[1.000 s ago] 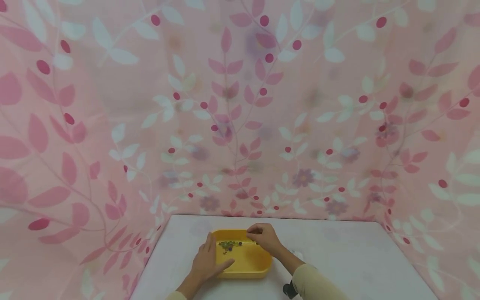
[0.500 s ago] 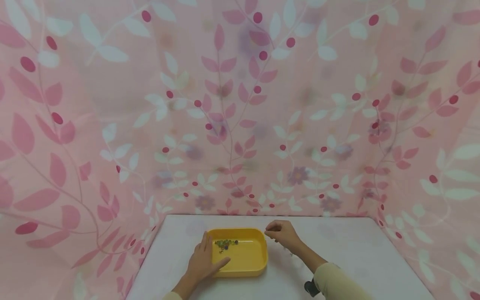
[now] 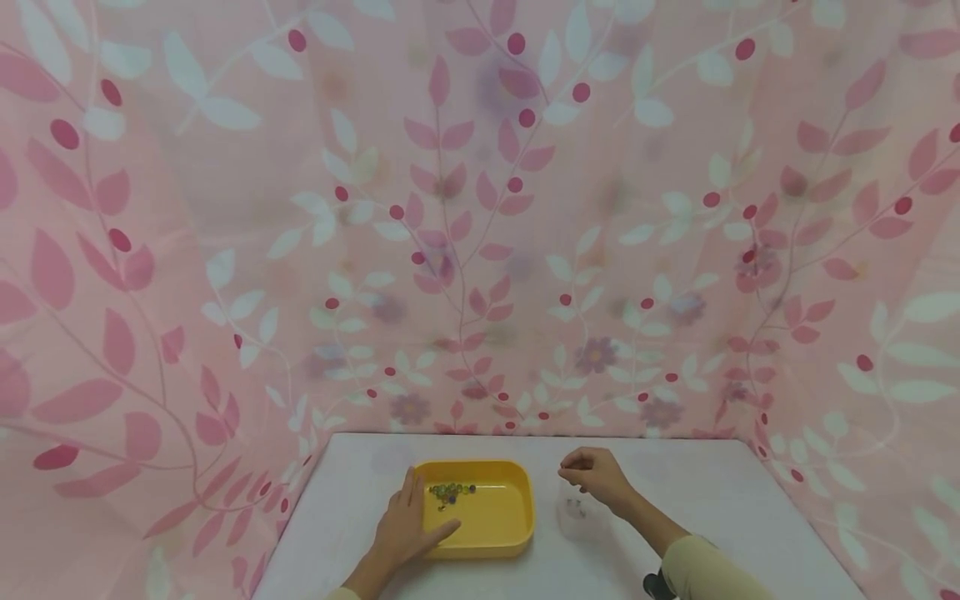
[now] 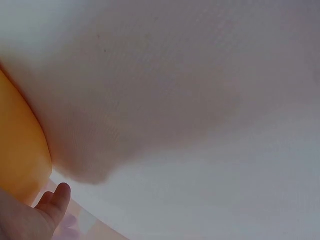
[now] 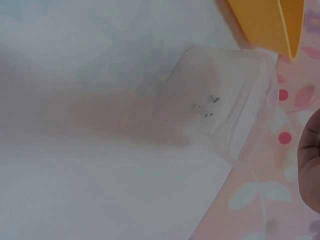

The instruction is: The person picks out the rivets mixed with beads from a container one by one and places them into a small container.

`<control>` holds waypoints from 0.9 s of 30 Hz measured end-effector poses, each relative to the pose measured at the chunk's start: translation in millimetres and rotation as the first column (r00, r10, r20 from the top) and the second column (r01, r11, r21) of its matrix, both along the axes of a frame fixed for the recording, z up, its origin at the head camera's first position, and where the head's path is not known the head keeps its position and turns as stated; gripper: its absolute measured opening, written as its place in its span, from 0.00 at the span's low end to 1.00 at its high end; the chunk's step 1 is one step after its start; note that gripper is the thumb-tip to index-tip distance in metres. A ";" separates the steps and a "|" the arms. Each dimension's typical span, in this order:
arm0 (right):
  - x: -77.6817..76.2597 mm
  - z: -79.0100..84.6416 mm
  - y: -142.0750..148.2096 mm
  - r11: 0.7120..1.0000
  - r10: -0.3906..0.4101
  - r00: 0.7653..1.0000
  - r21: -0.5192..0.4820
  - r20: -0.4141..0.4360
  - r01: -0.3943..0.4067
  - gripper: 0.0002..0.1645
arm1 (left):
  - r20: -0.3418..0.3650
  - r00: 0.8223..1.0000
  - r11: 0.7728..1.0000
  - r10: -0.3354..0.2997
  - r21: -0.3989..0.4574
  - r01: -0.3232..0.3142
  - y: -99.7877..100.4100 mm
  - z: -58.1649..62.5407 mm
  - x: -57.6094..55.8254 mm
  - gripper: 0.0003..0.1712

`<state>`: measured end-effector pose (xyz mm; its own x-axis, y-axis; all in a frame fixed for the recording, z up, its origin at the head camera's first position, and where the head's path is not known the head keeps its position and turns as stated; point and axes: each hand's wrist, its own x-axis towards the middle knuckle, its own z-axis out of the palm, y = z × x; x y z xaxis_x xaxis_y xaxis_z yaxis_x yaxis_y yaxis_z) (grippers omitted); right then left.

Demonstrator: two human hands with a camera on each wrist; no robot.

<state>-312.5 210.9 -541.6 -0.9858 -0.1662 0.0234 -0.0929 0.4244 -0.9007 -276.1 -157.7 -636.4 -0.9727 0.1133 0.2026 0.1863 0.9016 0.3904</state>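
Observation:
A yellow tray (image 3: 498,525) sits on the white table, with small green, yellow and dark blue beads (image 3: 450,492) clustered at its back left. Against the tray's left side rests my left hand (image 3: 401,523), fingers extended along the wall and thumb reaching over the front left. My right hand (image 3: 600,479) is raised right of the tray, over a clear plastic container (image 3: 572,523). Its thumb and fingertips pinch a small bead, mostly hidden by the fingers. A few tiny pieces (image 5: 207,107) show in the container in the right wrist view.
White cloth covers the table (image 3: 690,517). Behind it and at both sides hangs a pink curtain (image 3: 480,250) with leaf patterns. A dark wrist device (image 3: 658,585) sits under the right sleeve (image 3: 708,567).
My right hand has moved from over the tray's back right corner rightward to above the clear container, fingertips still pinched. My left hand stays at the tray's left side.

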 end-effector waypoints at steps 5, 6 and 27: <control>2.0 -8.6 12.1 1.000 -0.005 1.000 0.023 0.013 0.005 0.13 | 0.017 1.000 1.000 -0.008 0.017 0.008 0.3 0.7 1.3 0.71; 2.4 -9.5 14.6 1.000 -0.006 1.000 0.030 0.015 0.006 0.13 | 0.019 1.000 1.000 -0.009 0.020 0.009 0.5 0.8 1.5 0.71; 5.2 -24.2 46.4 0.998 -0.059 0.998 0.017 0.029 0.059 0.12 | 0.055 0.998 1.000 -0.004 0.011 0.004 0.3 2.0 0.8 0.71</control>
<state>-307.3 257.3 -565.9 -0.9942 -0.1076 -0.0079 -0.0408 0.4431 -0.8956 -275.3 -157.4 -634.4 -0.9819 0.1152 0.1502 0.1679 0.8963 0.4103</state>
